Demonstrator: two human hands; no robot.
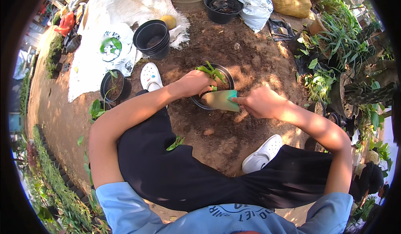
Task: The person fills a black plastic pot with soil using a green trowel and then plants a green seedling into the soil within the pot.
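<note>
A black plastic pot (229, 73) with brown soil stands on the ground between my feet. My left hand (198, 82) reaches over its left rim with fingers closed around a small green plant (214, 72), whose leaves stick up above the pot. My right hand (262, 102) grips a hand trowel (220, 101) near its green end. The trowel's broad, soil-dusted blade points left and lies over the pot's near rim, just below my left hand. The blade's tip and the plant's base are partly hidden.
Nested black pots (151, 42) stand by a white sack (100, 46) at the far left. A potted vine (115, 88) is left of my foot. Farther off are a black pot with dark matter (221, 9) and a yellow sack (289, 0). Dense plants (340, 37) line the right.
</note>
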